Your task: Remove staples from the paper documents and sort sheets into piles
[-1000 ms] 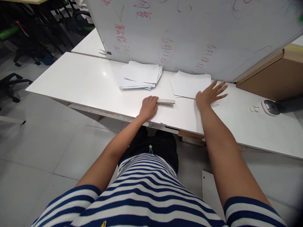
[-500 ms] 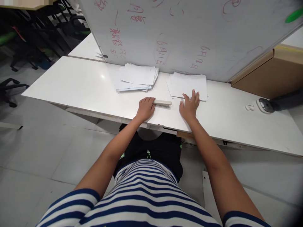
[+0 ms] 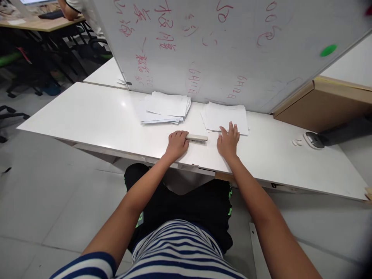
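My left hand (image 3: 176,145) is wrapped round the rear end of a beige stapler (image 3: 197,138), which lies on the white table with its front end pointing right. My right hand (image 3: 228,142) is open, and its fingertips rest on the near edge of the right stack of white paper (image 3: 225,115). The thumb stands apart from the fingers. Behind the stapler, to the left, lies another stack of paper (image 3: 167,105) with its sheets unevenly fanned. My left palm hides the stapler's rear part.
A whiteboard (image 3: 215,58) with red writing and a green magnet (image 3: 328,50) stands along the back of the table (image 3: 95,112). To the right are a cardboard box (image 3: 308,100), a dark-topped device (image 3: 314,140) and a small white item (image 3: 297,142). Another person's arm (image 3: 69,11) shows far left.
The view has tilted up, so the table sits lower and more of the whiteboard shows. My left hand stays on the stapler; my right hand's fingers have drawn slightly closer together.
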`<state>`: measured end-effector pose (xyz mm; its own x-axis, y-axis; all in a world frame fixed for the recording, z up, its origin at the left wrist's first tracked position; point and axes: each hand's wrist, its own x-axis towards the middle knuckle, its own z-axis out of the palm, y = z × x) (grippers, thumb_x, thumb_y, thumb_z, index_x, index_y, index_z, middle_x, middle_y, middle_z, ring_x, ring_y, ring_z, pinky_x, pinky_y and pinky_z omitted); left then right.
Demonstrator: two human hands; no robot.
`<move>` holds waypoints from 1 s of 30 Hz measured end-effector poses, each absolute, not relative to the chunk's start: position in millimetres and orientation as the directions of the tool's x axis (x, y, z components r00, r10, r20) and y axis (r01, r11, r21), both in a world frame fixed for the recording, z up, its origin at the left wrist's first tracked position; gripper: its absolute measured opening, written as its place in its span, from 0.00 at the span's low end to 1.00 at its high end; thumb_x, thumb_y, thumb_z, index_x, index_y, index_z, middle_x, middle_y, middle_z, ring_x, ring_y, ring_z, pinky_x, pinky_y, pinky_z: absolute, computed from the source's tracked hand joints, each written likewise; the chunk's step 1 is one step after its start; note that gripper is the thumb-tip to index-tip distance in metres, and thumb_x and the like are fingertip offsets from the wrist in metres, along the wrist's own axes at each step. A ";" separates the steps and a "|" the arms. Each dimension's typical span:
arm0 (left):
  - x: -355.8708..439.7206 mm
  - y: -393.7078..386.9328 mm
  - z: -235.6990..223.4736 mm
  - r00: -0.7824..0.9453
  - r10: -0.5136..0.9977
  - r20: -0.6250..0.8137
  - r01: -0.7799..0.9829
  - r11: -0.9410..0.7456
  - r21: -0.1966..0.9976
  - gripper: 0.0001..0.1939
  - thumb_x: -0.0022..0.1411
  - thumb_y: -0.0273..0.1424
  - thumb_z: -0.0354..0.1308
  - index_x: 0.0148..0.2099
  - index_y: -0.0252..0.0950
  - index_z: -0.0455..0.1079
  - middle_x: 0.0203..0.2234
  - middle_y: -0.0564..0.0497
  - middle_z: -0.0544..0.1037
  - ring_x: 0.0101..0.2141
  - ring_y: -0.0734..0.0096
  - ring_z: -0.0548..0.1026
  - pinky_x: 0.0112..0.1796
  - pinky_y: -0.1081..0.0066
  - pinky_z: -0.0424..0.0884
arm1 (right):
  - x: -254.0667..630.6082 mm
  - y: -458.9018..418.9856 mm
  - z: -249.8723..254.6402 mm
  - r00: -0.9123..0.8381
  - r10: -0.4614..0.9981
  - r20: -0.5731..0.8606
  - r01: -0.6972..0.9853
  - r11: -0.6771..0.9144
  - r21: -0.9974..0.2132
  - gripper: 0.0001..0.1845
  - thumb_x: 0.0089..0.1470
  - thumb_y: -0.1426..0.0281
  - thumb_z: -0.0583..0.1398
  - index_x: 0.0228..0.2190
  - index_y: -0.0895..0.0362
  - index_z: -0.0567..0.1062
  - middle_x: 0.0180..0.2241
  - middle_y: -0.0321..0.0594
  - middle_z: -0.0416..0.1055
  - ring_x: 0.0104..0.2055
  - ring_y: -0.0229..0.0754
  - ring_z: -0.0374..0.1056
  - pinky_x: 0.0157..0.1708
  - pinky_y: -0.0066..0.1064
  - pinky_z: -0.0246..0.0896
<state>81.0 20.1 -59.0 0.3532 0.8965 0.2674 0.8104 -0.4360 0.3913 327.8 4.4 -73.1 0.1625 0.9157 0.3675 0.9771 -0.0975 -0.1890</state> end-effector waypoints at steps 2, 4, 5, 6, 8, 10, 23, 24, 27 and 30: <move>81.6 18.5 -59.8 0.355 0.895 0.270 0.798 -0.440 0.411 0.18 0.65 0.34 0.52 0.56 0.39 0.66 0.52 0.44 0.73 0.55 0.54 0.66 0.55 0.56 0.59 | 327.3 3.6 -72.3 0.167 0.913 0.373 0.977 -0.103 -0.185 0.23 0.62 0.71 0.47 0.57 0.56 0.65 0.68 0.53 0.45 0.70 0.57 0.37 0.61 0.59 0.42; 79.6 17.8 -60.8 0.354 0.891 0.284 0.767 -0.450 0.457 0.19 0.67 0.39 0.50 0.56 0.38 0.65 0.54 0.42 0.72 0.56 0.53 0.65 0.56 0.55 0.58 | 326.7 3.0 -71.7 0.169 0.909 0.381 0.978 -0.106 -0.182 0.23 0.62 0.71 0.47 0.57 0.55 0.66 0.67 0.52 0.47 0.70 0.57 0.38 0.61 0.59 0.43; 77.4 19.1 -61.1 0.338 0.890 0.307 0.741 -0.453 0.496 0.20 0.68 0.40 0.47 0.57 0.38 0.64 0.55 0.41 0.70 0.58 0.54 0.64 0.56 0.55 0.58 | 326.5 2.9 -71.6 0.170 0.908 0.383 0.978 -0.107 -0.180 0.23 0.62 0.71 0.47 0.57 0.55 0.66 0.67 0.52 0.48 0.70 0.56 0.38 0.61 0.58 0.43; 74.4 22.4 -61.0 0.306 0.889 0.342 0.710 -0.452 0.540 0.21 0.70 0.41 0.43 0.58 0.37 0.64 0.57 0.40 0.68 0.59 0.56 0.63 0.57 0.56 0.59 | 326.5 3.0 -71.6 0.171 0.907 0.385 0.978 -0.109 -0.177 0.23 0.62 0.71 0.47 0.57 0.56 0.66 0.67 0.52 0.48 0.70 0.56 0.39 0.61 0.58 0.43; 67.1 36.7 -58.7 0.214 0.879 0.426 0.657 -0.452 0.603 0.23 0.72 0.40 0.36 0.58 0.35 0.62 0.59 0.39 0.66 0.61 0.59 0.61 0.58 0.58 0.59 | 326.5 3.7 -71.6 0.170 0.908 0.382 0.979 -0.110 -0.172 0.23 0.62 0.72 0.47 0.57 0.57 0.66 0.67 0.53 0.48 0.70 0.56 0.39 0.62 0.58 0.43; 60.8 61.0 -52.7 0.142 0.866 0.479 0.683 -0.436 0.586 0.23 0.72 0.40 0.38 0.57 0.34 0.63 0.58 0.38 0.66 0.61 0.59 0.61 0.59 0.58 0.58 | 326.6 4.6 -71.7 0.165 0.910 0.380 0.979 -0.104 -0.176 0.23 0.62 0.72 0.47 0.57 0.57 0.67 0.67 0.53 0.48 0.70 0.57 0.39 0.61 0.58 0.43; 83.9 150.5 -34.8 0.011 0.959 0.285 0.885 -0.142 0.444 0.14 0.64 0.38 0.52 0.46 0.42 0.76 0.61 0.48 0.67 0.65 0.49 0.54 0.59 0.50 0.56 | 325.1 6.5 -70.2 0.164 0.913 0.373 0.971 -0.082 -0.227 0.24 0.63 0.72 0.48 0.59 0.59 0.64 0.68 0.56 0.43 0.70 0.58 0.36 0.62 0.61 0.38; 81.5 151.0 -34.0 -0.015 0.964 0.266 0.851 -0.128 0.510 0.14 0.63 0.38 0.53 0.46 0.42 0.76 0.59 0.48 0.69 0.63 0.51 0.59 0.58 0.53 0.59 | 325.1 6.5 -69.9 0.163 0.913 0.373 0.971 -0.081 -0.225 0.24 0.63 0.72 0.48 0.59 0.59 0.64 0.68 0.56 0.43 0.70 0.58 0.36 0.62 0.60 0.38; 72.0 150.5 -32.3 -0.077 0.965 0.249 0.749 -0.109 0.654 0.15 0.61 0.39 0.55 0.46 0.39 0.74 0.50 0.46 0.76 0.51 0.57 0.72 0.51 0.60 0.67 | 324.7 6.6 -69.0 0.174 0.911 0.375 0.969 -0.089 -0.232 0.23 0.63 0.71 0.48 0.58 0.57 0.64 0.69 0.55 0.42 0.71 0.57 0.35 0.62 0.61 0.37; 62.0 146.7 -33.5 -0.130 0.956 0.263 0.714 -0.094 0.693 0.17 0.57 0.44 0.59 0.43 0.37 0.72 0.41 0.46 0.77 0.43 0.57 0.74 0.45 0.62 0.70 | 324.3 6.7 -67.9 0.198 0.907 0.371 0.963 -0.110 -0.247 0.23 0.63 0.71 0.49 0.59 0.56 0.64 0.69 0.54 0.41 0.71 0.57 0.34 0.62 0.61 0.36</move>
